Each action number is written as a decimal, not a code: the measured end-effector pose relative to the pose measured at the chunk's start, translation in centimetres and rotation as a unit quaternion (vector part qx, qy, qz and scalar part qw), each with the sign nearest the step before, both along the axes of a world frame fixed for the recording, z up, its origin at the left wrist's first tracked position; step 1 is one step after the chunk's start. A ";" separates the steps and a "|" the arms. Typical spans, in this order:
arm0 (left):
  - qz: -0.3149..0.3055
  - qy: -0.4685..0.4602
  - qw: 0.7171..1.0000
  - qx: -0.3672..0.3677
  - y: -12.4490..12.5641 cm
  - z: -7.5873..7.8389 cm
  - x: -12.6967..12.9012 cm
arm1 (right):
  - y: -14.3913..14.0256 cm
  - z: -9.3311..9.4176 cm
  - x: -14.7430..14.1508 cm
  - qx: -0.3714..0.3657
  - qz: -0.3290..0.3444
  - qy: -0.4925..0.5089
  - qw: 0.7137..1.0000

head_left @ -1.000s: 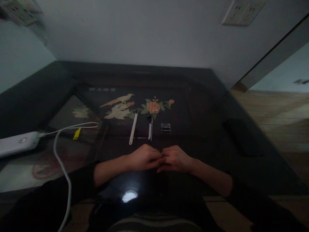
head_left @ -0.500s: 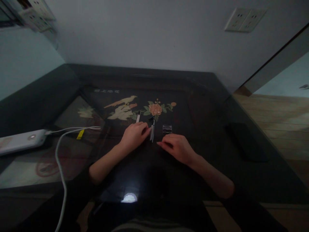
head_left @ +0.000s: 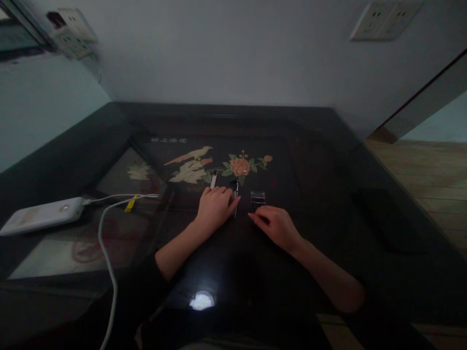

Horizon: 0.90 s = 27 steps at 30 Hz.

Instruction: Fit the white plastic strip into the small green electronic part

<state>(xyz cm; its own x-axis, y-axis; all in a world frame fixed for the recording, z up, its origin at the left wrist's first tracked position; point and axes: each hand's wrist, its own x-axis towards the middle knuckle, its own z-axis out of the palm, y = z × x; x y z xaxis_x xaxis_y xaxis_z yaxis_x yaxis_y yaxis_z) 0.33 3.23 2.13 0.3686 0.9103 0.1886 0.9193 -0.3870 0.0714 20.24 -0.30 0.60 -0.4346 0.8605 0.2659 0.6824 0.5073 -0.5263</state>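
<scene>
Left hand (head_left: pixel 216 208): laid palm-down over the white stick (head_left: pixel 213 179), fingertips touching the slim razor (head_left: pixel 236 193); grasp not discernible. Right hand (head_left: pixel 276 226): loosely open, empty, just beside the clear case (head_left: pixel 258 198).

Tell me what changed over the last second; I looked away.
Both hands parted and reached forward: the left hand now covers the white stick beside the small tool; the right hand lies just short of the clear box. Those things and the charger stayed put.

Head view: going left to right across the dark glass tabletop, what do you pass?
White power bank → white cable → yellow tag → left hand, lying over a slim white tool → small clear plastic box → right hand.
</scene>
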 end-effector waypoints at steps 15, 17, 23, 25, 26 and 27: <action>0.011 -0.040 0.999 -0.035 0.4 -0.8 0.7 | -0.1 0.2 0.2 -0.015 0.027 -0.001 1.000; 0.010 -0.061 0.997 -0.045 0.5 -0.6 0.8 | -0.1 0.2 0.2 -0.021 0.028 0.006 0.999; 0.006 -0.176 0.980 -0.095 0.0 0.9 0.4 | 0.0 0.4 0.3 -0.044 0.005 0.054 0.998; -0.017 -0.254 0.956 -0.148 -0.8 1.3 0.4 | 0.0 0.6 0.2 -0.057 -0.011 0.080 0.995; -0.034 -0.383 0.894 -0.231 -1.3 1.4 0.4 | -0.1 0.8 0.1 -0.065 -0.021 0.098 0.993; -0.046 -0.485 0.819 -0.303 -1.8 1.4 0.5 | -0.1 0.9 0.0 -0.079 -0.034 0.125 0.988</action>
